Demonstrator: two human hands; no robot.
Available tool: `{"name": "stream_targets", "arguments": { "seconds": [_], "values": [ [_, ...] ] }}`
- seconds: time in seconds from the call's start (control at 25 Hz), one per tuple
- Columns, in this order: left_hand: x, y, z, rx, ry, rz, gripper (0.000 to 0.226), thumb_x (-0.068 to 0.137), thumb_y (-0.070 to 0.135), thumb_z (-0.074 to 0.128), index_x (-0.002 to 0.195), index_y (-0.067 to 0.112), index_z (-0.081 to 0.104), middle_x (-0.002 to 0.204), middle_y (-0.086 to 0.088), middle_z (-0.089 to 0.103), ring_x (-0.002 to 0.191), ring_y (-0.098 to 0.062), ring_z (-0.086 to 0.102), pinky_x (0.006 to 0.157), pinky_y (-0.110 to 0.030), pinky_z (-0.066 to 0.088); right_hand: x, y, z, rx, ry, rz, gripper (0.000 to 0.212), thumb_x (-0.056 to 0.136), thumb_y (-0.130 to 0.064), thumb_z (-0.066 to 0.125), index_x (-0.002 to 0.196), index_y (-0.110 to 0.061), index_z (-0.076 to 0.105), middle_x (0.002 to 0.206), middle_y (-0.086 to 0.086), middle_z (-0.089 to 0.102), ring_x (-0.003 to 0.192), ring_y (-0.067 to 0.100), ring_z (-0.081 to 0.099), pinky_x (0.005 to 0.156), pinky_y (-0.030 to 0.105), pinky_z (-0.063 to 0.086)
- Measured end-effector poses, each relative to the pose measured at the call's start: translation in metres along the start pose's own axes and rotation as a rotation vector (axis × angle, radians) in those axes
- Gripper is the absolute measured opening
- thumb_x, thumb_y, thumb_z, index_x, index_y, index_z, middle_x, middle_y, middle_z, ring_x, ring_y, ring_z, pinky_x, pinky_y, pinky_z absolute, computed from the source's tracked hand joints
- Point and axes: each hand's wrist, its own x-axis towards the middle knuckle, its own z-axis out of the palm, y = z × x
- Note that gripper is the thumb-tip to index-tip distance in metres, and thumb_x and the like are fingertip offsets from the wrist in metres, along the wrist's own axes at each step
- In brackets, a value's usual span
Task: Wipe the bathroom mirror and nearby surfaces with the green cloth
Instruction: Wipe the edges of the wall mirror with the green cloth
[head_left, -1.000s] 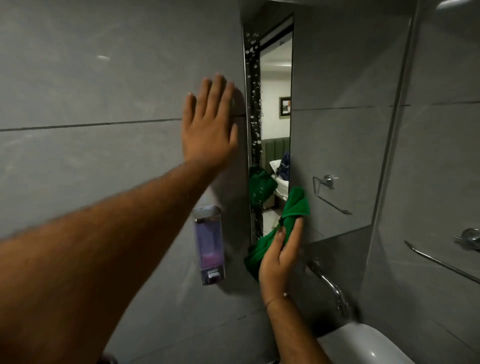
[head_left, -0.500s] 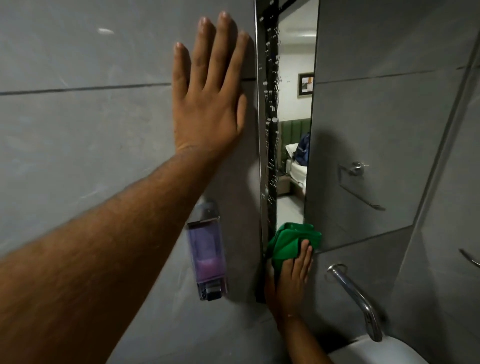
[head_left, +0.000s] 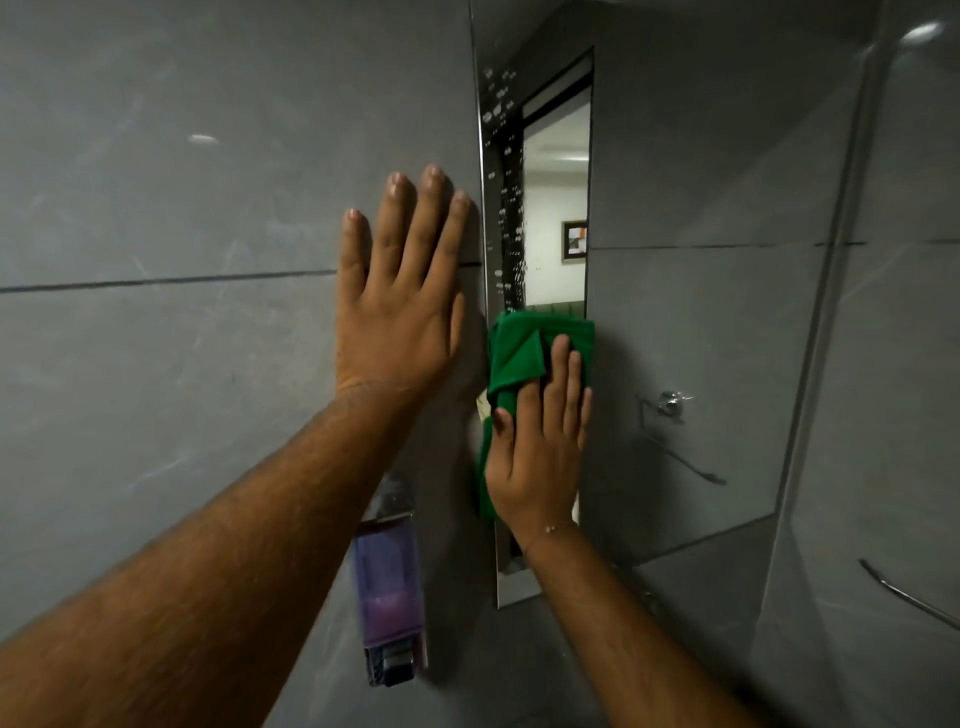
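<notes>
The mirror (head_left: 675, 182) hangs on the grey tiled wall, seen at a steep angle, with water spots along its left edge. My right hand (head_left: 537, 447) presses the crumpled green cloth (head_left: 519, 353) flat against the mirror's left part, fingers spread over the cloth. Part of the cloth sticks out above my fingers and along my thumb side. My left hand (head_left: 397, 306) lies flat and open on the wall tile just left of the mirror's edge, holding nothing.
A wall soap dispenser (head_left: 389, 597) with purple liquid hangs below my left forearm. The mirror reflects a towel ring (head_left: 670, 410). A chrome rail (head_left: 909, 597) is fixed on the right wall. A glass partition edge (head_left: 831, 260) rises at the right.
My right hand has slid the green cloth upward on the mirror from its bottom corner. The view has shifted, and my left hand stays flat on the wall.
</notes>
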Motion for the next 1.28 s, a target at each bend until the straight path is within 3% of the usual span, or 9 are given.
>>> {"name": "stream_targets", "arguments": {
  "seconds": [0.2, 0.44, 0.68, 0.76, 0.84, 1.0, 1.16, 1.28],
  "values": [
    [0.000, 0.003, 0.005, -0.028, 0.019, -0.018, 0.076, 0.117, 0.043, 0.033, 0.178, 0.010, 0.003, 0.187, -0.012, -0.002, 0.172, -0.032, 0.000, 0.138, -0.058, 0.006, 0.118, -0.034, -0.023, -0.010, 0.117, -0.123, 0.051, 0.112, -0.044, 0.022, 0.154, -0.023, 0.041, 0.179, 0.006, 0.014, 0.167, 0.023, 0.009, 0.135, 0.044, 0.008],
    [0.000, 0.002, 0.007, -0.052, 0.033, -0.010, 0.075, 0.115, 0.037, 0.032, 0.178, 0.010, 0.003, 0.187, -0.011, -0.001, 0.173, -0.032, -0.001, 0.138, -0.056, 0.003, 0.264, -0.069, -0.050, -0.046, 0.211, -0.298, 0.054, 0.111, -0.038, 0.033, 0.159, -0.015, 0.042, 0.173, 0.016, 0.030, 0.163, 0.033, 0.025, 0.134, 0.052, 0.018],
    [0.005, 0.008, -0.001, -0.067, -0.021, -0.022, 0.075, 0.113, 0.048, 0.019, 0.179, 0.014, 0.005, 0.187, -0.011, -0.002, 0.172, -0.035, -0.002, 0.138, -0.060, 0.001, 0.296, -0.076, -0.064, -0.061, 0.186, -0.318, 0.053, 0.112, -0.038, 0.036, 0.159, -0.015, 0.043, 0.173, 0.016, 0.030, 0.163, 0.034, 0.024, 0.134, 0.053, 0.019],
    [0.014, 0.019, -0.005, -0.061, -0.029, -0.028, 0.072, 0.115, 0.047, 0.005, 0.179, 0.013, 0.005, 0.187, -0.011, -0.003, 0.172, -0.035, -0.003, 0.137, -0.059, -0.001, 0.300, -0.064, -0.066, -0.071, 0.181, -0.326, 0.053, 0.112, -0.039, 0.033, 0.159, -0.016, 0.043, 0.175, 0.014, 0.028, 0.164, 0.032, 0.022, 0.134, 0.052, 0.018],
    [0.022, 0.026, -0.007, -0.069, -0.040, -0.037, 0.078, 0.112, 0.051, -0.008, 0.178, 0.011, 0.004, 0.186, -0.009, -0.007, 0.172, -0.034, -0.005, 0.137, -0.058, -0.002, 0.307, -0.043, -0.069, -0.082, 0.181, -0.297, 0.055, 0.112, -0.042, 0.032, 0.160, -0.017, 0.041, 0.175, 0.013, 0.027, 0.164, 0.032, 0.021, 0.134, 0.053, 0.020],
    [0.015, 0.021, 0.004, -0.033, 0.007, -0.043, 0.081, 0.115, 0.042, 0.042, 0.178, 0.008, 0.005, 0.187, -0.011, -0.006, 0.172, -0.034, -0.007, 0.137, -0.055, -0.006, 0.324, 0.025, -0.081, -0.058, 0.179, -0.148, 0.055, 0.112, -0.040, 0.032, 0.161, -0.015, 0.037, 0.176, 0.013, 0.024, 0.165, 0.032, 0.019, 0.134, 0.053, 0.019],
    [0.017, 0.023, 0.017, -0.078, 0.064, -0.018, 0.076, 0.114, 0.039, 0.033, 0.178, 0.007, 0.006, 0.187, -0.012, -0.005, 0.172, -0.033, -0.007, 0.138, -0.056, -0.003, 0.351, 0.117, -0.099, -0.104, 0.153, 0.072, 0.059, 0.112, -0.044, 0.025, 0.164, -0.015, 0.031, 0.177, 0.011, 0.020, 0.165, 0.029, 0.018, 0.136, 0.051, 0.012],
    [0.017, 0.027, 0.015, -0.092, 0.054, -0.037, 0.079, 0.112, 0.043, 0.032, 0.178, 0.008, 0.006, 0.187, -0.012, -0.003, 0.172, -0.034, -0.006, 0.138, -0.058, 0.001, 0.371, 0.178, -0.111, -0.116, 0.148, 0.274, 0.067, 0.109, -0.050, 0.020, 0.165, -0.012, 0.027, 0.176, 0.016, 0.022, 0.163, 0.030, 0.023, 0.134, 0.052, 0.019]
  ]
}}
